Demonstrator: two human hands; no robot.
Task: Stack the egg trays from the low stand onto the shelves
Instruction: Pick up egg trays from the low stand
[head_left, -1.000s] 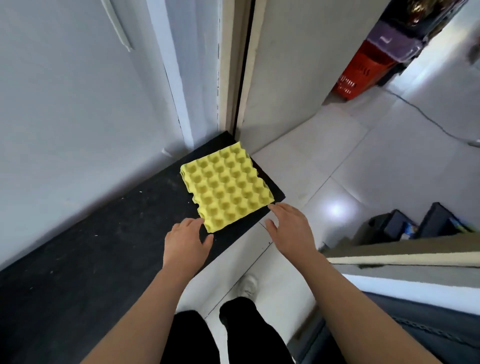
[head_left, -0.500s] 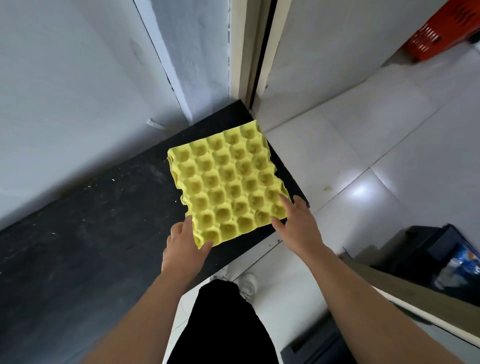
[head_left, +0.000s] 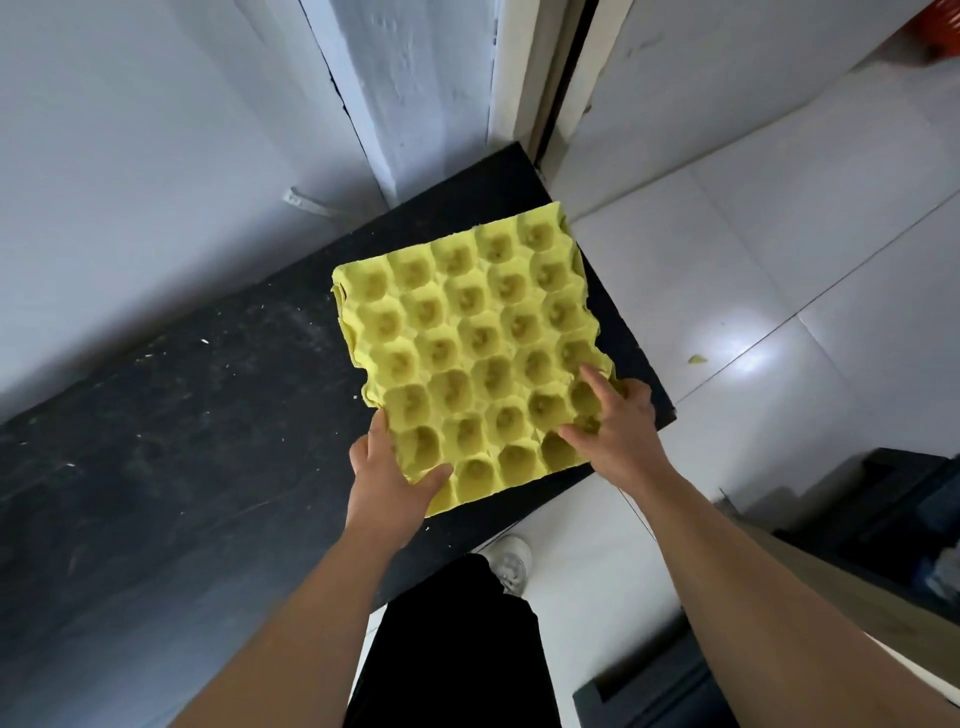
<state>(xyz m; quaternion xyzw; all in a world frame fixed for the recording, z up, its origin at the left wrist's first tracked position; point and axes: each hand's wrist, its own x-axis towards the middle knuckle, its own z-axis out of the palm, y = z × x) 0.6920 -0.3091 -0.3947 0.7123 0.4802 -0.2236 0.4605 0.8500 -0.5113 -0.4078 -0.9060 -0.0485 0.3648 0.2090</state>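
Note:
A small stack of yellow egg trays (head_left: 467, 338) lies on the right end of the low black stand (head_left: 182, 441), cups facing up. My left hand (head_left: 387, 478) grips the stack's near left corner, thumb over the top rim and fingers hidden underneath. My right hand (head_left: 613, 426) holds the near right edge, with its thumb and a finger resting in the cups and the other fingers curled round the side. Whether the stack has left the stand's surface I cannot tell.
Grey walls and a door frame (head_left: 524, 78) rise just behind the stand. White tiled floor (head_left: 753, 260) spreads to the right. A wooden shelf edge (head_left: 841, 613) with dark boxes (head_left: 893, 499) sits at lower right. My legs and a white shoe (head_left: 511, 564) are below.
Both hands reached forward from in front of the stand and took hold of the stack's near corners. The view has come closer to the trays.

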